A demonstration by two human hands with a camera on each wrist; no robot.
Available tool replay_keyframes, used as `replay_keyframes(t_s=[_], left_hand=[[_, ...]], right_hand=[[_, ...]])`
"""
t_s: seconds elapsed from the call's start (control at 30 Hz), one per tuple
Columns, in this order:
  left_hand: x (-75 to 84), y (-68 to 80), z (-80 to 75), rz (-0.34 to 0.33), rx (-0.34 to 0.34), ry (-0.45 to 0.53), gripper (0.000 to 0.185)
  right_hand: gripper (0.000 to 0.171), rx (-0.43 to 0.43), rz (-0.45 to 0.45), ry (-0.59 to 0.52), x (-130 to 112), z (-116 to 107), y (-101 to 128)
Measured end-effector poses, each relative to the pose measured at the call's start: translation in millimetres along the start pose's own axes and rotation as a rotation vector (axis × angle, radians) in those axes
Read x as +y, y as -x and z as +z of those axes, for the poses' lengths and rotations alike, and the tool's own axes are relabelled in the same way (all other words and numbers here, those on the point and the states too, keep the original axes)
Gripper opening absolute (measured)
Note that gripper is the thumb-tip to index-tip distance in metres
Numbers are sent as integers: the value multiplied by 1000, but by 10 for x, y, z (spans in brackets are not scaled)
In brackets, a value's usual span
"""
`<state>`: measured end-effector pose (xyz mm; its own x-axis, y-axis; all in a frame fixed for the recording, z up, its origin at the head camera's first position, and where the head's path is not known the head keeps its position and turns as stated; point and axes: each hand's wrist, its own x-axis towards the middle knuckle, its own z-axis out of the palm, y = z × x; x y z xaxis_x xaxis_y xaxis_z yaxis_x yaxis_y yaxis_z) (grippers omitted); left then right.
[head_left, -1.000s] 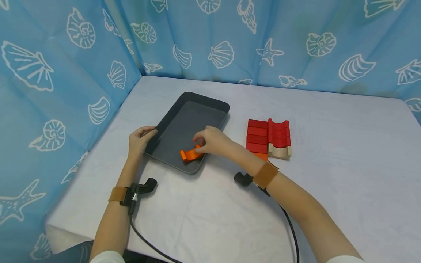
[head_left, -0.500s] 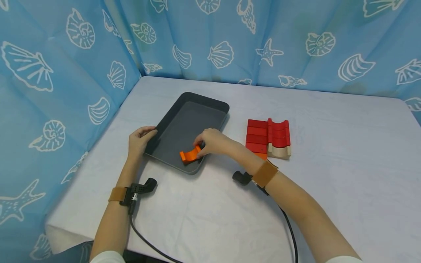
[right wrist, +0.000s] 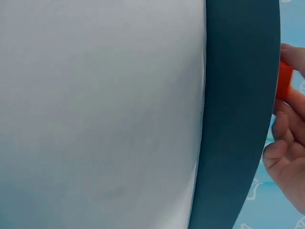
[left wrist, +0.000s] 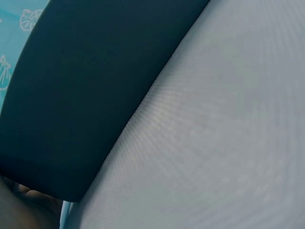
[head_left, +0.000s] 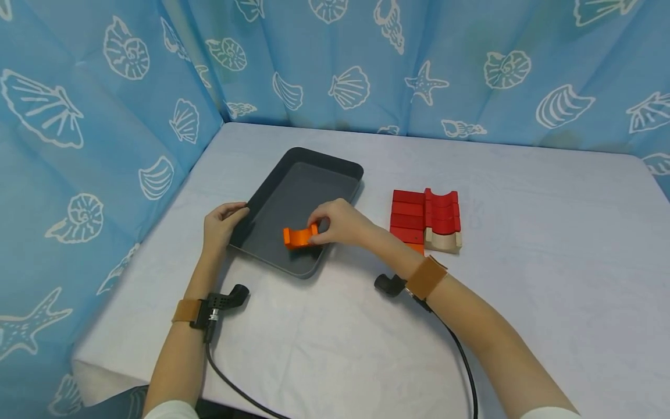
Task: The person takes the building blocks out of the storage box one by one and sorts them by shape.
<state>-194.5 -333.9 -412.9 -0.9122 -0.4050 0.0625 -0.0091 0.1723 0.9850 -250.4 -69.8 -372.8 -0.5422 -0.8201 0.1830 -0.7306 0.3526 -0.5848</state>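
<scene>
An orange block (head_left: pixel 300 237) with a curved hollow along its top is over the near end of the dark grey tray (head_left: pixel 277 261). My right hand (head_left: pixel 342 223) pinches the block's right end between thumb and fingers. In the right wrist view, a bit of the orange block (right wrist: pixel 284 80) shows between the fingertips behind the tray wall (right wrist: pixel 238 105). On the tray's left side, my left hand (head_left: pixel 221 227) holds the rim, thumb towards the inside. The tray wall (left wrist: pixel 90 86) fills much of the left wrist view and hides most of that hand.
Right of the tray, red blocks (head_left: pixel 408 208) lie in rows on the white tablecloth (head_left: pixel 549 244), with a curved natural-wood block (head_left: pixel 444 241) and a partly hidden orange block (head_left: pixel 419 248). A blue shell-patterned curtain (head_left: pixel 366 64) borders the table at the back and left.
The orange block, gripped at its right end, has risen slightly from the tray's near end and levelled out. My right hand moved slightly up with it. The left hand stayed on the tray.
</scene>
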Motion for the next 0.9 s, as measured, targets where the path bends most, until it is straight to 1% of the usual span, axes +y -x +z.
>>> replay_keyframes(t_s=[0.1,0.17,0.33,0.43,0.53,0.67,0.8,0.9], left_hand=[[3,7,19,7,-6,-3,25],[6,13,28,7,-14,-5,24],[9,21,18,-4,-15,-1,22],[21,14,5,-17,-1,-3,22],[41,13,3,-26,5,-4,24],[53,38,8,-30,1,-6,26],[64,65,22,-30,-2,-25,27],[81,75,28,-38,-3,-26,27]], right_hand=[[20,91,-2,-76,8,-50,87],[19,141,6,-101,17,-87,152],[20,212,10,-136,42,-204,315],[20,236,-4,-136,69,-274,412],[21,244,14,-143,92,-350,535],[23,229,100,-146,119,-466,743],[27,226,188,-118,155,-597,981],[28,242,223,-92,196,-685,1165]])
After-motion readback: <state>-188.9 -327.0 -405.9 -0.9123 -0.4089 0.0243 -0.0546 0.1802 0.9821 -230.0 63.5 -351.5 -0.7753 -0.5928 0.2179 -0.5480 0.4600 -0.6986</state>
